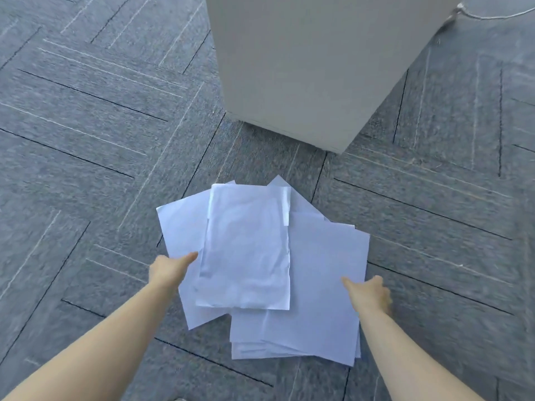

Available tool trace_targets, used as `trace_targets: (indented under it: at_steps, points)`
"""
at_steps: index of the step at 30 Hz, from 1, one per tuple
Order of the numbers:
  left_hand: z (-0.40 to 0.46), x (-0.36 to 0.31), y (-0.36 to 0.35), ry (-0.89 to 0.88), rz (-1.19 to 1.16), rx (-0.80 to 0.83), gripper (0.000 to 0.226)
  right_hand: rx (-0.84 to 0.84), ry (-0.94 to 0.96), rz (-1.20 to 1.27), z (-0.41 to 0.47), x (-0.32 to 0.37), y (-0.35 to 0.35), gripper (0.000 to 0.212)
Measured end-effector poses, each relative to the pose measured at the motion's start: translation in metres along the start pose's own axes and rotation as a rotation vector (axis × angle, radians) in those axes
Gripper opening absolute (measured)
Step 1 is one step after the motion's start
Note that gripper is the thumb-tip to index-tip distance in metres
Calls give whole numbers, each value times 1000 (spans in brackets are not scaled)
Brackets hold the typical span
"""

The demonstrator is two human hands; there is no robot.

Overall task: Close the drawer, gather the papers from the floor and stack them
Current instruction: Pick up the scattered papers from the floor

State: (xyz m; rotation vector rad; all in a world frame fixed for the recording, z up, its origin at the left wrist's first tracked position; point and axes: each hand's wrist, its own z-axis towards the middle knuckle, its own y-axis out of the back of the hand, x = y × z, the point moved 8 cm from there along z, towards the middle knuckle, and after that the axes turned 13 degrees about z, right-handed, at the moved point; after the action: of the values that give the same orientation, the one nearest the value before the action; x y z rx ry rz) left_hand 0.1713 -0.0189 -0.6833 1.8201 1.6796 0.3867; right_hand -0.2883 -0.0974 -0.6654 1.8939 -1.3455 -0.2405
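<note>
Both hands held a loose, fanned pile of papers just above the floor.

The left hand (169, 269) pinched the left edge of the papers (260, 256), thumb on top; the right hand (369, 293) gripped the right edge likewise. The sheets sat skewed, the crumpled top one unclamped, so tilting the pile would likely slide it back onto the floor (86, 140). The grey cabinet (304, 68) stood far right; no drawer showed.
</note>
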Motion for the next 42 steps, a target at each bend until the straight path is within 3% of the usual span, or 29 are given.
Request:
trace_targets:
  at_steps: [3, 6, 9, 13, 16, 18, 19, 23, 26, 28, 32, 33, 38, 42]
  points:
    - [13, -4, -8, 17, 54, -172, 85, -27, 7, 106, 17, -4, -19, 76]
    - [14, -18, -16, -84, 100, -216, 75, -15, 50, 146, 15, 2, -41, 64]
    - [9, -35, -26, -205, 217, -207, 66, 45, 96, 208, 4, 13, -57, 23]
    - [-8, -64, -50, -431, 464, -170, 47, 96, 104, 206, -3, 15, -69, 38]
    - [-20, -78, -64, -529, 529, -158, 44, 36, 135, 226, -7, 16, -68, 25]
    - [-25, -84, -74, -561, 426, -99, 42, -1, 125, 270, -11, 14, -68, 61]
    - [-25, -85, -79, -540, 343, -41, 42, -12, 115, 293, -15, 14, -68, 67]
    - [-19, -79, -100, -450, 168, 131, 45, 39, 64, 369, -22, 14, -76, 54]
    - [-27, -79, -97, -503, 80, 198, 29, 151, 79, 433, -24, 15, -80, 35]
    - [-40, -87, -78, -540, -36, 247, 22, 223, 94, 497, -33, 22, -77, 31]
    - [-93, -114, 2, -565, -195, 287, 30, 417, 51, 758, -77, 57, -52, 76]
    - [-113, -119, 25, -565, -223, 298, 32, 480, 70, 812, -96, 74, -38, 79]
    - [-230, -143, 157, -570, -352, 244, 33, 640, 352, 766, -237, 180, 76, 18]
    - [-339, -174, 269, -570, -479, 138, 21, 561, 507, 683, -363, 256, 183, 11]
